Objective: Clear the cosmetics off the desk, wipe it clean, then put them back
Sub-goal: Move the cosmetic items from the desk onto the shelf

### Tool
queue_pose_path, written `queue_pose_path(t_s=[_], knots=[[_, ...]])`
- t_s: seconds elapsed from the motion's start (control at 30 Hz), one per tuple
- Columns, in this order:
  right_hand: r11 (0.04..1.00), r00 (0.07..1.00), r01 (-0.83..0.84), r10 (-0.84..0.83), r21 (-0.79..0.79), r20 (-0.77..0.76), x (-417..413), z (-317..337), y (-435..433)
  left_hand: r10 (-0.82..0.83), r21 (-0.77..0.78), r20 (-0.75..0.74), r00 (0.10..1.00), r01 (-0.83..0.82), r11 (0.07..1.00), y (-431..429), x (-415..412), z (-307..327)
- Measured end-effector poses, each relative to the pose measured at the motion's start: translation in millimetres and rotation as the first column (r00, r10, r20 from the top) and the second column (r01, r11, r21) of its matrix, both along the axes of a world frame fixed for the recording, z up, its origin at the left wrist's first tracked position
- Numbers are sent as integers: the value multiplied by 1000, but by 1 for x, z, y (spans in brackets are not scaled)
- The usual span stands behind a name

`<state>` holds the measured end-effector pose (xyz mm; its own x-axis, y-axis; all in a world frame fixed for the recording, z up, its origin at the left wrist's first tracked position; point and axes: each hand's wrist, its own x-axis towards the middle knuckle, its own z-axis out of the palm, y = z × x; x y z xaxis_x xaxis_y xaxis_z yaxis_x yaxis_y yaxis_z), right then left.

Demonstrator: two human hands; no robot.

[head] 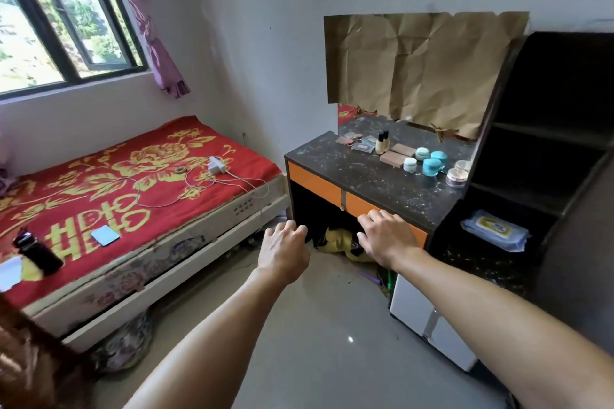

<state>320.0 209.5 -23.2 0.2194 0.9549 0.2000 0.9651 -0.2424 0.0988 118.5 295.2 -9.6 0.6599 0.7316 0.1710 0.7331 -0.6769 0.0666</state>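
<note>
Cosmetics clustered at the rear right of the dusty dark desk (365, 173): flat compacts (355, 142), two small black-capped bottles (382, 142), tan palettes (397, 153), white-and-teal jars (427, 161) and clear jars (458, 173), just before the paper-covered mirror (422, 66). Left hand (285, 247) and right hand (387, 237), both extended in front of the desk's orange drawer fronts (332, 188), fingers loosely spread and holding nothing. A pack of wipes (495, 230) lies on the lower shelf to the right; a bed (126, 176) stands to the left.
</note>
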Motion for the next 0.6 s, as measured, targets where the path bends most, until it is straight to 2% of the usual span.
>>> queue_pose_path(t_s=[0.33, 0.6], knots=[[992, 990, 123, -124, -21, -59, 69, 8, 162, -99, -37, 9, 995, 99, 994, 188, 85, 15], [984, 978, 170, -175, -51, -115, 163, -21, 294, -125, -94, -12, 992, 123, 988, 325, 176, -11]])
